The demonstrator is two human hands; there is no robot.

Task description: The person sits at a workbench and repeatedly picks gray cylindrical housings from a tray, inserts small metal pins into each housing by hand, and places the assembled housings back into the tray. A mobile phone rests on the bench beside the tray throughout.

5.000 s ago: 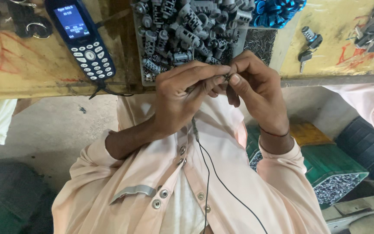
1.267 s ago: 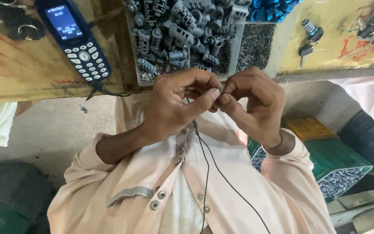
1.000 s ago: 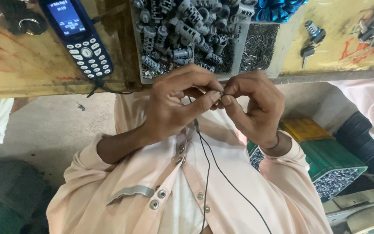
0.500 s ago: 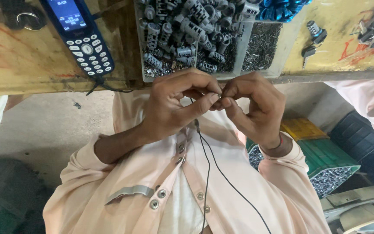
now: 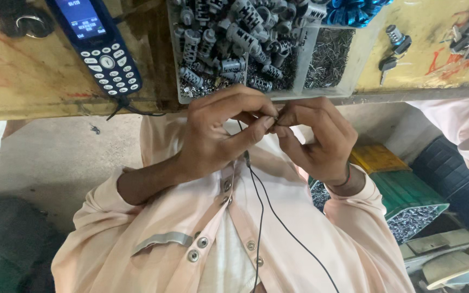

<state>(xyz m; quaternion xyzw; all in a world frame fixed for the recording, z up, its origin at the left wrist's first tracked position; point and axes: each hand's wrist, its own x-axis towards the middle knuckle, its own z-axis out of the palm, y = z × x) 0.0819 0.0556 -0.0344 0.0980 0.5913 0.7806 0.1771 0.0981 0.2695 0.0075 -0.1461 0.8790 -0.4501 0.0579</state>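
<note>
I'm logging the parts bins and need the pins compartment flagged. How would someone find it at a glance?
Start at the worn yellow wooden workbench along the top. Its clear plastic divided tray sits right of the blue keypad phone. The narrow right compartment of thin dark metal pins is it; its neighbour holds chunky grey cylinders.

The small part [image 5: 276, 115] pinched between both hands' fingertips is mostly hidden; the phone [image 5: 96, 43] runs off the frame's top edge.
</note>
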